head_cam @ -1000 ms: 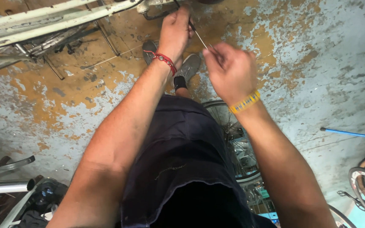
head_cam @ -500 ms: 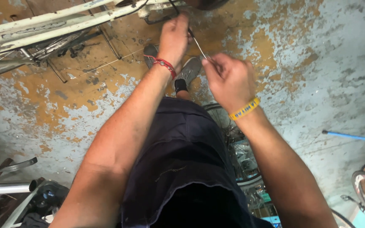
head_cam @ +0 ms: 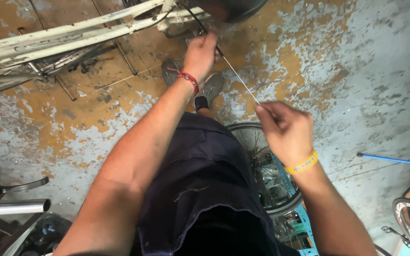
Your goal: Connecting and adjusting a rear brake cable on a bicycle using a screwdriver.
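Underfoot lay a concrete floor (head_cam: 338,52), its pale blue paint worn to orange-brown patches, with a white bicycle frame (head_cam: 72,35) at the upper left and a spoked wheel (head_cam: 266,175) beside the person's knee. Between the hands ran a thin cable (head_cam: 240,81), taut: the left hand (head_cam: 200,54) gripped its upper end near the frame, while the right hand (head_cam: 285,130) pinched the lower end between thumb and fingers (head_cam: 264,110).

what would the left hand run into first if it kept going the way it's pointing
Most likely the white bicycle frame. The left hand points up and away, pinching the thin cable, and the frame tubes and dark part lie just beyond its fingers. Depth is unclear, so the gap cannot be judged.
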